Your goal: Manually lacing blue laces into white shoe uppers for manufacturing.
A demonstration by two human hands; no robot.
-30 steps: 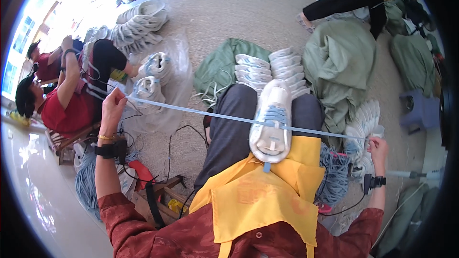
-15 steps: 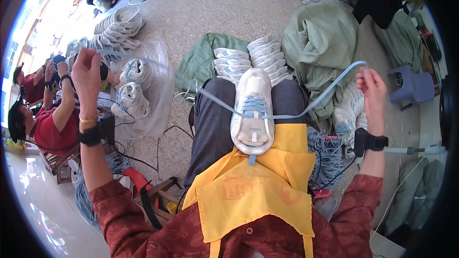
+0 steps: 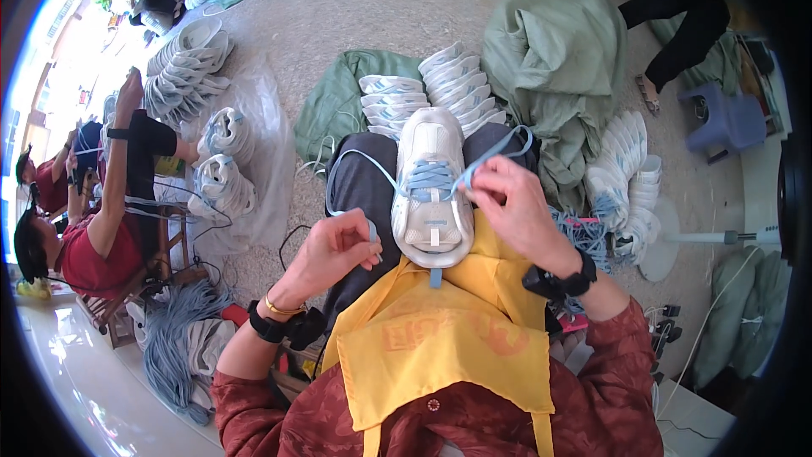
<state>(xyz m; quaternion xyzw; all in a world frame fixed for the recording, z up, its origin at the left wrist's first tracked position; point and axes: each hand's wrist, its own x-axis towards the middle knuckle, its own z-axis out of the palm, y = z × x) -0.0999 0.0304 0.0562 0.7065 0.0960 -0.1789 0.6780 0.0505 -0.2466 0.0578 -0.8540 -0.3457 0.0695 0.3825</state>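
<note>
A white sneaker [image 3: 433, 140] rests on my lap, its toe pointing away from me. Light-blue shoelace [image 3: 429, 176] crosses its upper part in several rows. Close to the lower left of the shoe, my left hand [image 3: 334, 250] pinches one end of the lace, and that strand loops out over my left thigh. At the shoe's right side my right hand [image 3: 516, 207] grips the other strand near the eyelets, with a loop standing up beyond the fingers. A yellow apron [image 3: 440, 355] lies under the shoe's heel.
Stacked white shoes [image 3: 457, 85] stand beyond my knees, beside green cloth sacks [image 3: 554, 42]. More shoes [image 3: 622, 161] and blue lace bundles [image 3: 579, 233] are at my right. At left are a lace heap [image 3: 182, 347] and a person in red [image 3: 106, 241]. A purple stool [image 3: 723, 118] stands far right.
Both hands have come down and inward from wide apart toward the shoe. The lace, earlier stretched out to both sides, now hangs in loops. The person at left has raised an arm.
</note>
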